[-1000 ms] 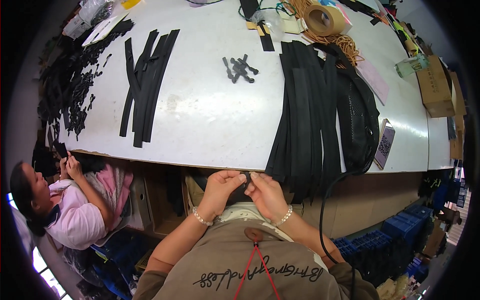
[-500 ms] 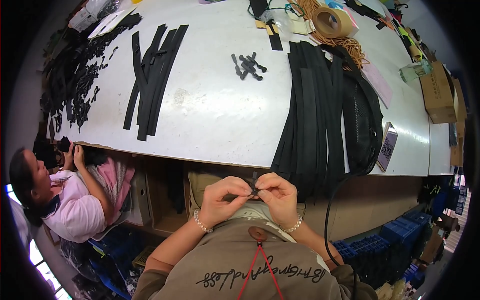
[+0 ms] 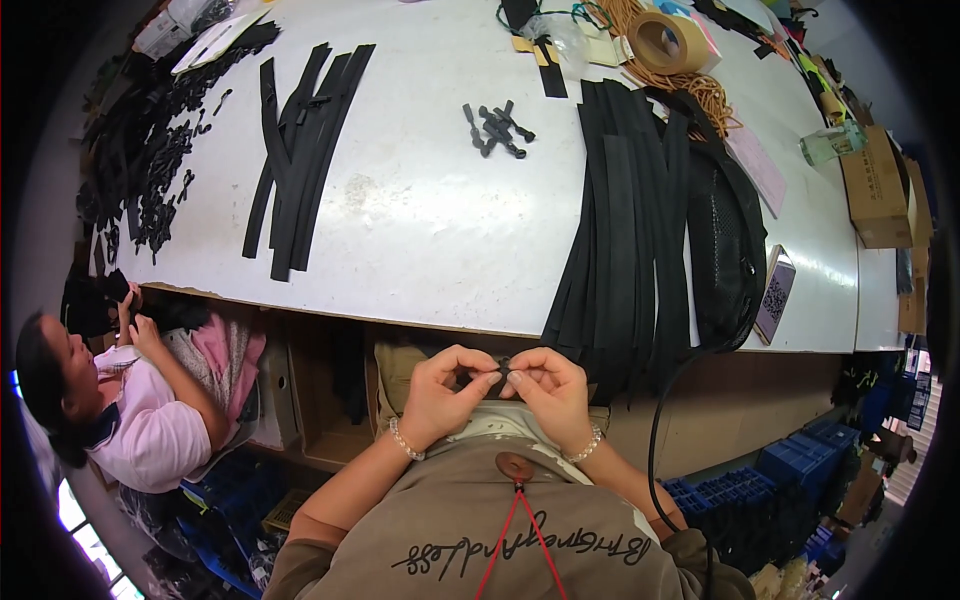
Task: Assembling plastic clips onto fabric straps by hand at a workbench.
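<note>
Just in front of the table's near edge, my left hand [image 3: 449,390] and my right hand [image 3: 549,395] meet fingertip to fingertip. Both pinch one small black zipper pull [image 3: 505,366], mostly covered by the thumbs and fingers. Farther off on the white table [image 3: 430,240] lies a little heap of similar black zipper pulls [image 3: 498,131]. Long flat black zipper strips [image 3: 625,220] lie in a thick bundle to the right, their near ends hanging over the edge. Several more black strips [image 3: 305,170] lie crossed at the left, with a small black piece on top.
A black mesh bag [image 3: 722,250] and a phone [image 3: 774,294] lie right of the bundle. Tape roll [image 3: 668,43], orange cord [image 3: 700,100], a glass jar [image 3: 832,143] and a carton [image 3: 876,190] stand farther back. Black parts [image 3: 160,160] pile at far left. A co-worker [image 3: 130,400] sits left.
My fingertips have closed more over the zipper pull, whose upright tab no longer sticks up between them. The co-worker's hands have shifted slightly down and left.
</note>
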The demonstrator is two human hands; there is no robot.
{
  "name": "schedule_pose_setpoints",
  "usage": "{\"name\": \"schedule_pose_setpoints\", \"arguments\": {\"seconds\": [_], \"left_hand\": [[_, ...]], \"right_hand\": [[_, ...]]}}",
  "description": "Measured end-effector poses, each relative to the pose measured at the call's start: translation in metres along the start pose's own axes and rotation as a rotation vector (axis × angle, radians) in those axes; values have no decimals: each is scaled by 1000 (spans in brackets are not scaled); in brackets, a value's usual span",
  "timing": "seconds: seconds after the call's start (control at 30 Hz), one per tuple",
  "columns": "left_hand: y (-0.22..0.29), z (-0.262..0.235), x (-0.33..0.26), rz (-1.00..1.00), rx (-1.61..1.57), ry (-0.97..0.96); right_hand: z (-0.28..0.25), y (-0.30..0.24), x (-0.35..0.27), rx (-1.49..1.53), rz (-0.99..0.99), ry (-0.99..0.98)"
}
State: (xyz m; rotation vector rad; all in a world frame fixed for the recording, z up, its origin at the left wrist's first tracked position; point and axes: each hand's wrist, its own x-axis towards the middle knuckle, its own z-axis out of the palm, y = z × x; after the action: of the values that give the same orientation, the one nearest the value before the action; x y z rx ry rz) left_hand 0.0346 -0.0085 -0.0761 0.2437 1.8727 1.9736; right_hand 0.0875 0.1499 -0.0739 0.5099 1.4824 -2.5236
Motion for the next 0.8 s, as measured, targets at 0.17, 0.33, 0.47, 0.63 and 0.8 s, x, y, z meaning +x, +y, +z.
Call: {"name": "schedule_pose_setpoints", "arguments": {"seconds": [0.17, 0.33, 0.47, 0.63, 0.8], "left_hand": [[13, -1, 4, -104, 52, -27], [18, -6, 5, 207, 273, -121], [23, -2, 4, 277, 312, -116], [28, 1, 1, 332, 237, -139], [35, 3, 2, 308, 183, -151]], "right_hand": [[4, -4, -2, -42, -220, -17], [8, -13, -4, -235, -301, -28], [7, -16, -7, -244, -335, -45], [15, -32, -8, -172, -302, -105], [14, -35, -7, -119, -286, -136]]}}
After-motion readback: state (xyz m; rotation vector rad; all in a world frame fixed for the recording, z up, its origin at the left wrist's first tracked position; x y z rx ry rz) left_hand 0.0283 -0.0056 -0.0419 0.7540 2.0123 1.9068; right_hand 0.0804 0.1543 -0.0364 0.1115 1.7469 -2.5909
